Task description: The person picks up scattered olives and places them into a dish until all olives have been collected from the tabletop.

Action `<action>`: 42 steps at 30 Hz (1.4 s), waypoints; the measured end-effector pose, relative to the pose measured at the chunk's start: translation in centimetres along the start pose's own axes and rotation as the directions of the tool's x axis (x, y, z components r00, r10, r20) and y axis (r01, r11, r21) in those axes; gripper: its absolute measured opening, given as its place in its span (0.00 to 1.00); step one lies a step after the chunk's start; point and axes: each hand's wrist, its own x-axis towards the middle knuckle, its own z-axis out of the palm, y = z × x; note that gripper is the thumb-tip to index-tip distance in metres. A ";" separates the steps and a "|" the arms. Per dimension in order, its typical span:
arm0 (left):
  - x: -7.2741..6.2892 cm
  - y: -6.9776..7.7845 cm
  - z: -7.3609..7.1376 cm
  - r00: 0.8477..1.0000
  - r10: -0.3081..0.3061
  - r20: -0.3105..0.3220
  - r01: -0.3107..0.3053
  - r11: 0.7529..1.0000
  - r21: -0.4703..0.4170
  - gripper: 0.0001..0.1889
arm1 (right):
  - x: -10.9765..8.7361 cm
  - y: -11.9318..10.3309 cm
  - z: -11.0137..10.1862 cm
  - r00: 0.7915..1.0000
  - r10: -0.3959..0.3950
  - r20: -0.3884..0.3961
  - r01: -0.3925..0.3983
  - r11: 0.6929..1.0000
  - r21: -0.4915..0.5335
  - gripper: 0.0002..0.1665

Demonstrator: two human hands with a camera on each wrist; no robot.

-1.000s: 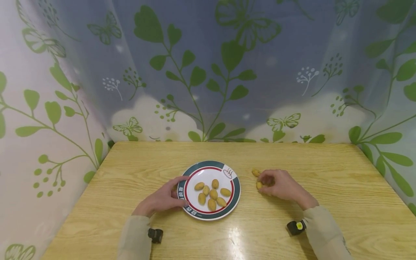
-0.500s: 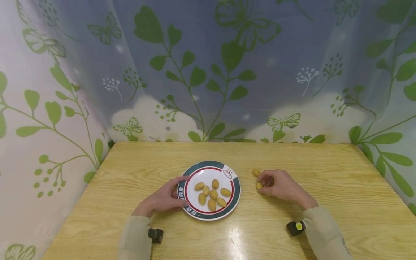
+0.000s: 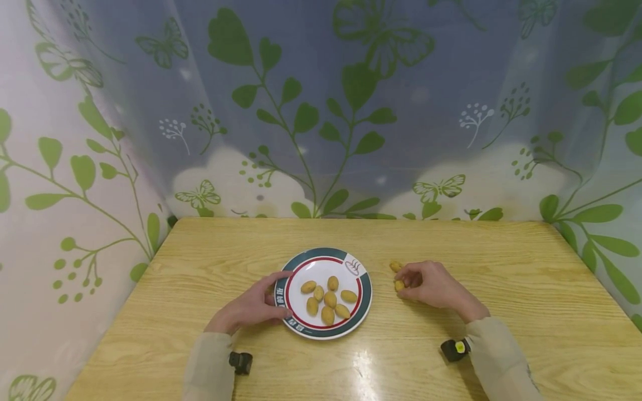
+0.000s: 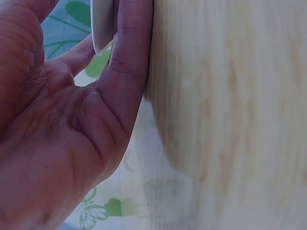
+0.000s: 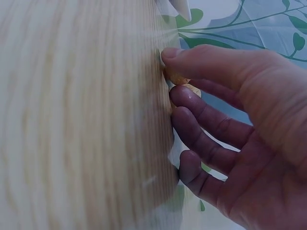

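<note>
A round plate (image 3: pixel 301 263) with a teal rim and a red ring stands on the table, bearing several small yellow-brown oval pieces (image 3: pixel 330 299) that look like tiny potatoes. My left hand (image 3: pixel 253 303) grips its left edge, thumb and a finger on the rim; the left wrist view shows another finger low against the tabletop beside the plate's edge (image 4: pixel 101 28). To the right, my right hand (image 3: pixel 431 285) pinches a small yellow-brown oval piece (image 3: pixel 399 285) between thumb and forefinger, low at the tabletop. A second loose oval piece (image 3: pixel 395 266) lies just behind it, partly covered by the fingers.
The wooden table (image 3: pixel 225 239) ends at the back against a hanging curtain (image 3: pixel 321 139) printed with leaves and butterflies. Small black wrist devices (image 3: pixel 455 350) sit by each sleeve. Light glares off the tabletop in front of the plate.
Almost nothing differs. The right hand's fingers shift very slightly round the oval piece; the left hand and the plate hold their places.
</note>
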 end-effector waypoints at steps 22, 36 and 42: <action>0.1 -0.2 0.1 1.000 -0.013 0.003 0.013 0.999 -0.042 0.45 | 0.2 -1.0 0.2 0.999 -0.016 -0.033 0.017 0.999 0.029 0.14; 0.1 -0.2 0.0 1.000 0.002 0.024 0.000 0.998 -0.063 0.45 | 0.7 -1.9 0.7 0.998 -0.032 -0.056 0.035 0.998 0.054 0.14; 0.0 0.0 0.1 1.000 -0.022 0.010 0.022 0.999 -0.047 0.45 | 1.1 -2.8 0.9 0.994 -0.082 -0.072 0.085 0.996 0.039 0.14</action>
